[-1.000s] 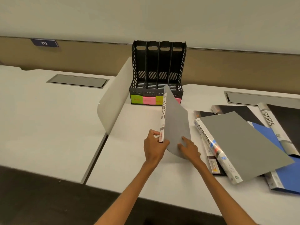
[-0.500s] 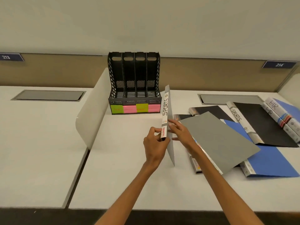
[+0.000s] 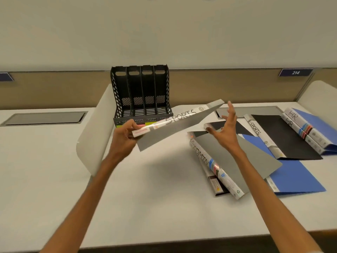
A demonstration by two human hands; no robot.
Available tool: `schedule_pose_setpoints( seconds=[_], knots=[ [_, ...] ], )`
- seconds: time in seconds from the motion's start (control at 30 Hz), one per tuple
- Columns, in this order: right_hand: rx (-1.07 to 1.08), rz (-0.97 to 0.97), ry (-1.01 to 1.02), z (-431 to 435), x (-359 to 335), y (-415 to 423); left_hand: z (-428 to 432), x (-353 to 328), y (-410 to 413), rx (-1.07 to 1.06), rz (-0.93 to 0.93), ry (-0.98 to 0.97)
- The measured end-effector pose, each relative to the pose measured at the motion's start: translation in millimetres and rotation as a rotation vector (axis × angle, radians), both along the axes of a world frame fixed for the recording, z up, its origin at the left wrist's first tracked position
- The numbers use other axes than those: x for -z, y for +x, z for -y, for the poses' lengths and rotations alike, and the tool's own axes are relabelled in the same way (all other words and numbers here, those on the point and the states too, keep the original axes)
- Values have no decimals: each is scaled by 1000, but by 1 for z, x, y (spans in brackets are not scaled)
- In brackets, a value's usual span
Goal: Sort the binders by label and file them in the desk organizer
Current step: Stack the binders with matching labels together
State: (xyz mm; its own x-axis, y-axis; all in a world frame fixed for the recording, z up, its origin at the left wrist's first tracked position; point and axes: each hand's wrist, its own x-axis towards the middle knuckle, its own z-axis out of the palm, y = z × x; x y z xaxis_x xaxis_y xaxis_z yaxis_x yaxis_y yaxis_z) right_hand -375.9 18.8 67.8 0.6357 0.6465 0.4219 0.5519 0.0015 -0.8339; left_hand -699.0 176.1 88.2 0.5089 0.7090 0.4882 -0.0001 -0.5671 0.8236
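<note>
My left hand (image 3: 125,136) grips the near end of a grey binder labelled SPORTS (image 3: 175,126), held in the air and tilted, its far end pointing right in front of the black desk organizer (image 3: 140,94). The organizer has several upright slots with coloured sticky labels along its front, partly hidden by the binder. My right hand (image 3: 225,132) hovers open to the right of the binder, fingers spread, touching nothing. Below it lies a grey ADMIN binder (image 3: 235,159) on the desk.
Right of the ADMIN binder lie a blue binder (image 3: 299,179), a black SPORTS binder (image 3: 280,137) and two blue HR binders (image 3: 310,128). A white curved divider (image 3: 93,141) stands left of the organizer. Grey cable hatches are set in the desk (image 3: 145,198) at left and behind.
The SPORTS binder went from standing upright on the desk to lifted and tilted sideways in my left hand. My right hand let go of it and moved right.
</note>
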Motion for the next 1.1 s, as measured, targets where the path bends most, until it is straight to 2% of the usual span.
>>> schedule_pose_setpoints(
  seconds=[0.17, 0.27, 0.37, 0.43, 0.5, 0.57, 0.67, 0.77, 0.93, 1.03, 1.1],
  knots=[
    [-113, -135, 110, -4, -7, 6, -33, -20, -5, 82, -60, -34],
    [-150, -60, 111, 0, -3, 1, -43, -21, 2, 114, -57, -27],
    [-155, -65, 177, 9, 5, -6, -45, -12, 15, 9, 46, -34],
    [-69, -120, 210, 13, 10, -10, -41, -1, 28, -108, 118, -73],
    [29, -152, 204, 14, 12, -13, -34, 9, 45, -208, 225, -249],
    [69, -119, 208, 15, 15, -14, -28, 16, 63, -232, 347, -531],
    [90, 10, 230, 21, 20, -11, -18, 15, 88, -65, 418, -952],
    [151, 91, 224, 29, 24, -4, -2, 9, 115, 111, 356, -1127],
    [194, 138, 269, 42, 28, 7, 58, 6, 174, 245, 73, -1046],
    [178, 191, 297, 49, 30, 11, 94, 5, 210, 300, 45, -1014],
    [182, 235, 300, 55, 34, 15, 111, 3, 230, 265, 42, -997]
  ],
)
